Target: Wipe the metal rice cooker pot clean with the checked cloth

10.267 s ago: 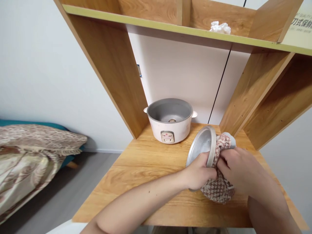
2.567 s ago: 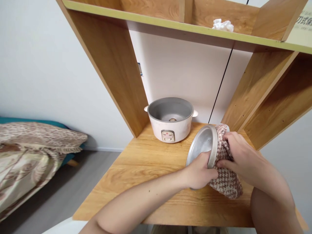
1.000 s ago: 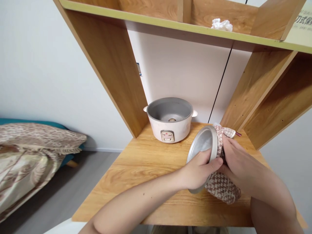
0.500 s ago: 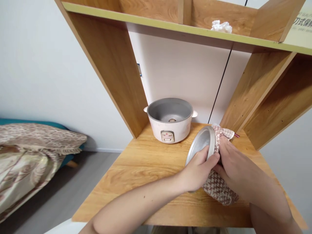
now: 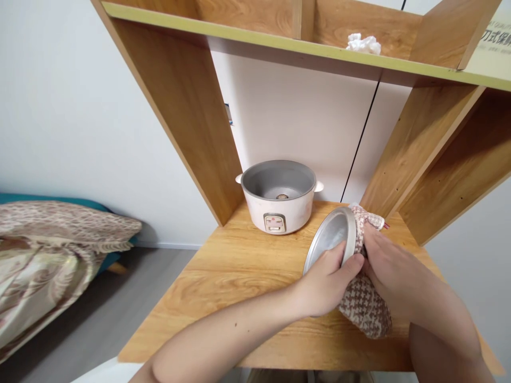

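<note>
My left hand [image 5: 325, 282] grips a round silver metal lid [image 5: 328, 234], its fingers over the shiny inner face and its thumb across the pale rim. The lid is tilted up on edge above the table, inner face to the left. Against its outer side, my right hand [image 5: 387, 260] presses a brown-and-white checked cloth [image 5: 365, 306], and the cloth's lower end hangs down. The right fingertips are partly hidden behind the rim and cloth. Beyond the hands, to the left, a white rice cooker [image 5: 257, 210] stands uncovered, showing its grey inside.
The wooden table [image 5: 223, 287] is framed by upright panels [image 5: 187, 122] and an overhead shelf [image 5: 279, 45]. Crumpled white tissue [image 5: 363, 43] lies on that shelf. At the left, patterned fabric [image 5: 51, 255] covers a teal piece of furniture [image 5: 72, 201] near the floor.
The lid and both hands have shifted slightly to the right. The cloth's hanging end has moved a little to the right, while the rice cooker stays put.
</note>
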`<state>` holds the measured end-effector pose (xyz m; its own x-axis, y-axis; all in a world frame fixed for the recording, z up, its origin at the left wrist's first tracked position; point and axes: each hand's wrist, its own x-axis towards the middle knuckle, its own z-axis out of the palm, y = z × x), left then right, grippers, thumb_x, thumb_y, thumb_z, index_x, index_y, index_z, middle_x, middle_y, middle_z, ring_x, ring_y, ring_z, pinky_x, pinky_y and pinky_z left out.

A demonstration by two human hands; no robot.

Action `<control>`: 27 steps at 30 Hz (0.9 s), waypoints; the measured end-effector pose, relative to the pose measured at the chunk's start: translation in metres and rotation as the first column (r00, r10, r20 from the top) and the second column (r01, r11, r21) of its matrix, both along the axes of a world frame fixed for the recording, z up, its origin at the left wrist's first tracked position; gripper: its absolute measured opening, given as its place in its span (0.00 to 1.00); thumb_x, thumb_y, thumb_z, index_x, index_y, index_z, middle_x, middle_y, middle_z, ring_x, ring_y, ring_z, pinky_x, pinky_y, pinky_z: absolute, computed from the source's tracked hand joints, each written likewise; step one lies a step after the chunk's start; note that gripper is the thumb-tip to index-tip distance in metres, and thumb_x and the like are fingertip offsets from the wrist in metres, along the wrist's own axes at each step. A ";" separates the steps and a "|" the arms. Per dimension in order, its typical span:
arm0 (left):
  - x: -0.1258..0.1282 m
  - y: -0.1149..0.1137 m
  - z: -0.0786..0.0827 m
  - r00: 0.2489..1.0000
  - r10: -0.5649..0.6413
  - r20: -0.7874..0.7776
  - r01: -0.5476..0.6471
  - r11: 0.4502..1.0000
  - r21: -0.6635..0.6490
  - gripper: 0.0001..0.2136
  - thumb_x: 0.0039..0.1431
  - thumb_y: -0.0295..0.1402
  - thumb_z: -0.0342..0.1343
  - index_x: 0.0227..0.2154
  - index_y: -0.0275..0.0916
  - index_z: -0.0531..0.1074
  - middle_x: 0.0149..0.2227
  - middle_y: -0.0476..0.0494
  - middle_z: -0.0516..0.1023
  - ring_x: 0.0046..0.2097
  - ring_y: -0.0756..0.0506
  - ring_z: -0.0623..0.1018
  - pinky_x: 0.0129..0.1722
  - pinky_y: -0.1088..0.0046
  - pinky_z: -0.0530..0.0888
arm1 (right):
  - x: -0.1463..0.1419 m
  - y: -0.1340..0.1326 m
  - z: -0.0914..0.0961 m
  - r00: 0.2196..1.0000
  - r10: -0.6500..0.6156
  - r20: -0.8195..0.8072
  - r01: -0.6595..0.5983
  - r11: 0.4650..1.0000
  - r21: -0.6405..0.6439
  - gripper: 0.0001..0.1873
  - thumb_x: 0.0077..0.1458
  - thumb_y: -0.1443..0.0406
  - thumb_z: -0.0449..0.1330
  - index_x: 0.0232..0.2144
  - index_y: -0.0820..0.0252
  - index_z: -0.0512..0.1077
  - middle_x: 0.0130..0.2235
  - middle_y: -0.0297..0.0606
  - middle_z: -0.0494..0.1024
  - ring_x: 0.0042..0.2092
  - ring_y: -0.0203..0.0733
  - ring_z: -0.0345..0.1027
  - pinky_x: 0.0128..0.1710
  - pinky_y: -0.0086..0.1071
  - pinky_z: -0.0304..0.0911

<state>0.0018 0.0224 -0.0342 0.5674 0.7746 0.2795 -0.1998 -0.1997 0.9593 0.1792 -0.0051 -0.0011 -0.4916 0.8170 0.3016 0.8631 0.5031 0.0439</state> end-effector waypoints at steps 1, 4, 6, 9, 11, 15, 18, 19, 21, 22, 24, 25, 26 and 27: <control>0.000 -0.001 0.000 1.000 0.004 -0.002 -0.004 1.000 -0.005 0.18 0.71 0.36 0.48 0.60 0.39 0.69 0.61 0.41 0.75 0.62 0.39 0.72 0.66 0.59 0.63 | 0.000 0.002 0.001 1.000 -0.010 -0.006 0.010 1.000 -0.006 0.36 0.62 0.72 0.45 0.72 0.68 0.45 0.67 0.55 0.63 0.67 0.57 0.59 0.59 0.54 0.67; 0.000 -0.001 0.000 0.999 0.030 -0.018 -0.030 1.000 0.004 0.18 0.71 0.34 0.49 0.60 0.40 0.69 0.60 0.42 0.75 0.62 0.40 0.72 0.65 0.60 0.64 | -0.004 0.002 0.004 0.999 -0.040 -0.002 0.040 0.999 -0.026 0.36 0.61 0.73 0.44 0.71 0.71 0.46 0.67 0.56 0.62 0.68 0.54 0.56 0.61 0.51 0.66; 0.000 -0.001 0.000 0.998 0.047 -0.034 -0.046 0.999 0.021 0.18 0.71 0.34 0.48 0.60 0.40 0.69 0.60 0.42 0.75 0.61 0.40 0.72 0.66 0.60 0.63 | -0.009 -0.001 0.004 0.999 -0.040 0.028 0.040 0.999 -0.008 0.36 0.60 0.74 0.45 0.70 0.75 0.47 0.67 0.58 0.62 0.69 0.55 0.55 0.63 0.50 0.63; 0.000 0.001 0.000 0.997 0.052 -0.057 -0.051 0.999 0.018 0.17 0.71 0.35 0.47 0.59 0.39 0.70 0.58 0.41 0.76 0.58 0.40 0.74 0.65 0.59 0.64 | -0.013 -0.007 0.001 0.996 -0.018 0.086 0.014 0.999 0.050 0.37 0.58 0.75 0.46 0.69 0.79 0.49 0.65 0.62 0.64 0.68 0.59 0.56 0.63 0.51 0.64; 0.000 0.001 0.000 0.997 0.050 -0.059 -0.049 0.999 0.014 0.17 0.71 0.35 0.47 0.58 0.38 0.70 0.57 0.41 0.77 0.57 0.40 0.74 0.64 0.59 0.65 | -0.011 -0.008 -0.001 0.995 -0.006 0.102 -0.001 0.997 0.074 0.37 0.58 0.75 0.46 0.69 0.79 0.48 0.65 0.63 0.65 0.67 0.60 0.58 0.61 0.53 0.65; -0.001 0.000 0.002 0.992 0.051 -0.113 -0.044 0.997 0.062 0.15 0.70 0.34 0.48 0.54 0.38 0.71 0.52 0.42 0.79 0.55 0.39 0.75 0.60 0.60 0.67 | -0.004 -0.002 -0.001 0.999 -0.036 0.029 0.035 0.999 0.017 0.36 0.60 0.74 0.45 0.70 0.73 0.48 0.65 0.60 0.65 0.66 0.58 0.61 0.58 0.53 0.68; -0.002 -0.001 0.001 0.983 0.054 -0.173 -0.041 0.996 0.079 0.12 0.69 0.34 0.48 0.48 0.37 0.73 0.44 0.43 0.79 0.47 0.41 0.76 0.54 0.62 0.71 | -0.001 0.006 0.005 0.997 -0.071 -0.027 0.069 0.995 -0.070 0.34 0.63 0.71 0.45 0.71 0.65 0.49 0.64 0.56 0.68 0.64 0.56 0.64 0.57 0.52 0.68; -0.002 -0.001 0.001 0.983 0.058 -0.172 -0.045 0.996 0.079 0.12 0.69 0.34 0.48 0.47 0.37 0.73 0.43 0.44 0.79 0.46 0.42 0.76 0.53 0.62 0.71 | -0.002 0.007 0.007 0.996 -0.077 -0.037 0.073 0.993 -0.088 0.34 0.64 0.70 0.45 0.71 0.63 0.50 0.64 0.55 0.68 0.63 0.56 0.65 0.57 0.52 0.68; -0.002 -0.001 0.001 0.987 0.064 -0.150 -0.054 0.996 0.072 0.11 0.68 0.33 0.48 0.47 0.37 0.72 0.45 0.44 0.79 0.47 0.42 0.75 0.54 0.63 0.70 | -0.004 0.008 0.010 0.995 -0.080 -0.052 0.074 0.993 -0.095 0.32 0.64 0.70 0.44 0.70 0.64 0.51 0.63 0.56 0.69 0.63 0.55 0.65 0.57 0.51 0.67; -0.002 -0.001 0.001 0.988 0.062 -0.140 -0.054 0.997 0.063 0.11 0.68 0.32 0.48 0.47 0.37 0.72 0.45 0.44 0.79 0.48 0.41 0.75 0.54 0.63 0.69 | -0.006 0.008 0.011 0.996 -0.074 -0.059 0.068 0.994 -0.087 0.32 0.64 0.70 0.44 0.69 0.65 0.51 0.63 0.56 0.68 0.63 0.55 0.65 0.57 0.51 0.67; -0.003 0.000 0.001 0.991 0.049 -0.122 -0.045 0.998 0.032 0.09 0.66 0.31 0.50 0.44 0.37 0.72 0.43 0.45 0.78 0.47 0.41 0.75 0.52 0.63 0.70 | -0.010 0.006 0.011 0.996 -0.057 -0.071 0.053 0.996 -0.066 0.31 0.64 0.69 0.44 0.68 0.67 0.52 0.63 0.58 0.68 0.64 0.56 0.64 0.58 0.52 0.66; -0.003 0.001 0.000 0.993 0.041 -0.112 -0.039 0.999 0.014 0.08 0.65 0.30 0.50 0.42 0.37 0.72 0.41 0.46 0.78 0.46 0.42 0.75 0.50 0.64 0.70 | -0.012 0.005 0.012 0.996 -0.055 -0.076 0.051 0.997 -0.061 0.30 0.64 0.69 0.44 0.68 0.66 0.53 0.63 0.58 0.68 0.64 0.56 0.64 0.58 0.52 0.66; -0.003 0.001 -0.001 0.994 0.035 -0.102 -0.035 0.999 -0.003 0.06 0.64 0.29 0.51 0.39 0.37 0.72 0.38 0.47 0.77 0.44 0.42 0.75 0.48 0.64 0.71 | -0.013 0.004 0.012 0.995 -0.059 -0.081 0.053 0.997 -0.064 0.29 0.65 0.68 0.44 0.67 0.66 0.54 0.63 0.57 0.69 0.64 0.56 0.64 0.58 0.52 0.66; -0.003 0.001 -0.001 0.995 0.033 -0.089 -0.035 0.999 -0.017 0.05 0.63 0.29 0.51 0.38 0.36 0.71 0.37 0.47 0.77 0.43 0.43 0.74 0.48 0.65 0.70 | -0.015 0.004 0.012 0.994 -0.068 -0.087 0.062 0.995 -0.074 0.28 0.65 0.67 0.44 0.66 0.65 0.55 0.62 0.57 0.69 0.64 0.56 0.64 0.58 0.52 0.65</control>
